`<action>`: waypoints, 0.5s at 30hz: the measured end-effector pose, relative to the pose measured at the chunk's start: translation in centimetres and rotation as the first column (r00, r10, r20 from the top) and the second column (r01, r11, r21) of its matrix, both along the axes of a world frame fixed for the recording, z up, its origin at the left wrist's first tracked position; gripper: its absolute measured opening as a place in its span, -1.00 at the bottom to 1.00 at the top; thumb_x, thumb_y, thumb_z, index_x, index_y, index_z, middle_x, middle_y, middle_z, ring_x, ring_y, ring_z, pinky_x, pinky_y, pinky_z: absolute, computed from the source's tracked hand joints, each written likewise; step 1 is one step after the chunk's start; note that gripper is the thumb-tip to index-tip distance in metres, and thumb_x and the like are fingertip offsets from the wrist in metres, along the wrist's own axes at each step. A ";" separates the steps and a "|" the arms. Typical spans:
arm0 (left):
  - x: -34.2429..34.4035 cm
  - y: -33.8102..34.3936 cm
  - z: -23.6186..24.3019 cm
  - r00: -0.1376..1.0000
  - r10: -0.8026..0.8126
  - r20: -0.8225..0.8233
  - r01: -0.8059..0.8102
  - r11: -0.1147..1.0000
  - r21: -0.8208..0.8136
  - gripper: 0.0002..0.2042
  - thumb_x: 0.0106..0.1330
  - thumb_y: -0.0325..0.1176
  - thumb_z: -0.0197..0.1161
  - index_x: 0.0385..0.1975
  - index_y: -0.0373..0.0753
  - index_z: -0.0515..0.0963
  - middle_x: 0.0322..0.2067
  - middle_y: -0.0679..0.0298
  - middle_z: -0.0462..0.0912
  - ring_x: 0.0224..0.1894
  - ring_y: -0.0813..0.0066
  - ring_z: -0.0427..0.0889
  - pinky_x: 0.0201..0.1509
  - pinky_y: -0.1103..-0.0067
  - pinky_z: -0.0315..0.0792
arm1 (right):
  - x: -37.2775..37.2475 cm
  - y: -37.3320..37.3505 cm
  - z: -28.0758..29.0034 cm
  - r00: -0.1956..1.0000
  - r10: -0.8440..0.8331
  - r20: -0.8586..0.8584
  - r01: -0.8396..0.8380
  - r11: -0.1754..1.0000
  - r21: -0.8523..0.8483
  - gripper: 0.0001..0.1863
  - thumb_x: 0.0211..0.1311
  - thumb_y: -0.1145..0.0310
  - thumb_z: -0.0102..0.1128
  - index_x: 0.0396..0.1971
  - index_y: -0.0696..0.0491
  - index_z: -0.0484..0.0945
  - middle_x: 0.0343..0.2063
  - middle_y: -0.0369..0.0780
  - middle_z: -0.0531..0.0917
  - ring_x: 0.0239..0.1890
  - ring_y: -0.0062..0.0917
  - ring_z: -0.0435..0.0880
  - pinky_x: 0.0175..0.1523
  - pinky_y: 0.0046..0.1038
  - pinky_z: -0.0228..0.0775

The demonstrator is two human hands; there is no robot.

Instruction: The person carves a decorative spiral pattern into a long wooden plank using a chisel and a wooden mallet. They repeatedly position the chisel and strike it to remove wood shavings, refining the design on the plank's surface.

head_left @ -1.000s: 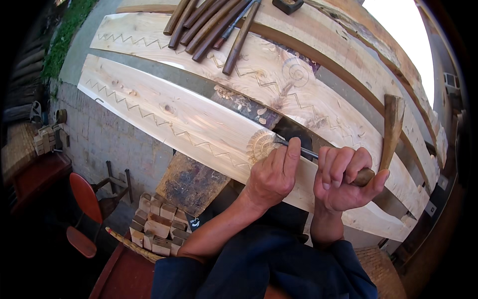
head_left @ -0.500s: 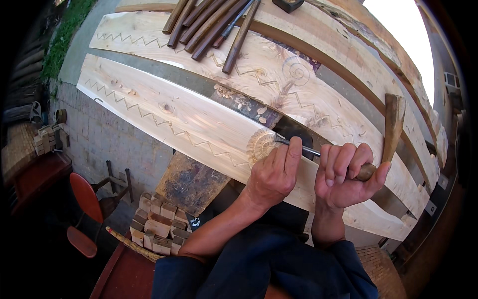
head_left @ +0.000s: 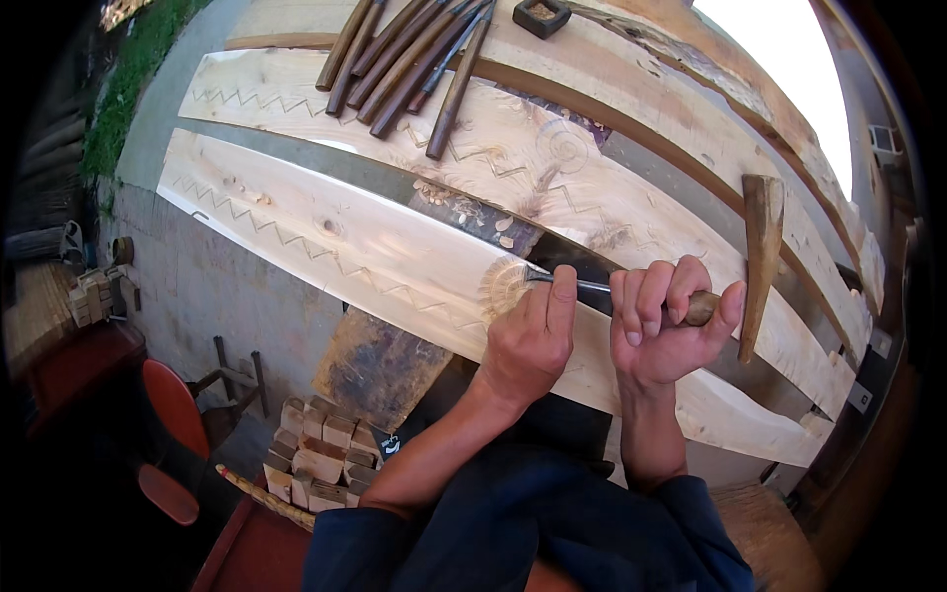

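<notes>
My left hand (head_left: 528,345) rests at a carved rosette (head_left: 501,281) on the pale curved board (head_left: 256,187), its fingers closed at the front of a metal chisel (head_left: 592,284). My right hand (head_left: 661,326) grips that chisel from the right, fingers curled by its round wooden handle (head_left: 700,308). The chisel tip touches the rosette's right side. Zigzag lines run along the board. Just right of my right hand lies a wooden mallet (head_left: 762,257).
Behind are a second patterned board (head_left: 631,207), several dark-handled tools (head_left: 400,74) and a small black box (head_left: 541,17). At lower left are a stained wooden piece (head_left: 380,365), small blocks (head_left: 321,454) and a red chair (head_left: 176,400).
The view has shifted slightly, so the boards and tools sit differently in it. My hands appear a little higher and further left, still holding the chisel in the same grip at the rosette.
</notes>
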State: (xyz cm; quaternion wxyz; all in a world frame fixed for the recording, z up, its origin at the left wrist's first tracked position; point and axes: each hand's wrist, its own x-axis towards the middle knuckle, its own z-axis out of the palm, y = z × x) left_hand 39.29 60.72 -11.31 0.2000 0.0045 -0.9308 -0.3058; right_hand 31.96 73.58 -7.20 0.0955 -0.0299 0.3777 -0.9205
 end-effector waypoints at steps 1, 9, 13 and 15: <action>0.0 0.0 -0.1 1.000 0.008 -0.007 -0.007 1.000 0.011 -0.66 0.33 -0.65 0.33 0.11 -0.41 0.64 -0.46 0.19 0.57 -0.54 0.27 0.62 -0.49 0.41 0.51 | -0.1 -0.2 0.2 1.000 0.001 0.000 -0.001 1.000 0.004 -0.27 0.72 -0.33 -0.41 -0.56 -0.06 0.23 -0.75 -0.24 0.37 -0.74 -0.54 0.16 -0.50 -0.44 0.08; 0.9 -2.7 2.4 0.996 -0.001 0.092 -0.010 0.994 0.112 -0.79 0.50 -0.50 0.31 0.07 -0.30 0.67 -0.33 0.18 0.70 -0.29 0.20 0.73 -0.12 0.39 0.61 | -0.4 -6.6 6.1 0.975 0.058 -0.216 -0.001 0.966 0.257 -0.25 0.41 -0.43 0.29 -0.11 0.07 0.37 -0.43 -0.14 0.65 -0.60 -0.71 0.47 -0.45 -0.67 0.32; 1.8 -4.8 2.0 0.984 0.058 0.168 -0.098 0.966 0.240 -0.77 0.55 -0.41 0.30 0.12 -0.29 0.67 -0.22 0.23 0.75 -0.07 0.30 0.67 0.15 0.37 0.46 | 0.7 -14.0 4.6 0.588 0.088 -0.804 0.473 0.769 0.430 -0.38 0.25 -0.18 0.57 -0.26 0.09 0.49 -0.43 -0.19 0.67 -0.61 -0.56 0.64 -0.50 -0.48 0.48; 1.7 -5.3 1.1 0.981 0.092 0.172 -0.142 0.941 0.307 -0.75 0.58 -0.36 0.30 0.14 -0.28 0.68 -0.17 0.25 0.77 0.04 0.35 0.63 0.29 0.36 0.38 | 1.1 -15.4 3.5 0.499 0.272 -0.823 0.471 0.712 0.521 -0.40 0.24 -0.15 0.57 -0.34 0.05 0.44 -0.49 -0.21 0.61 -0.62 -0.49 0.64 -0.52 -0.43 0.48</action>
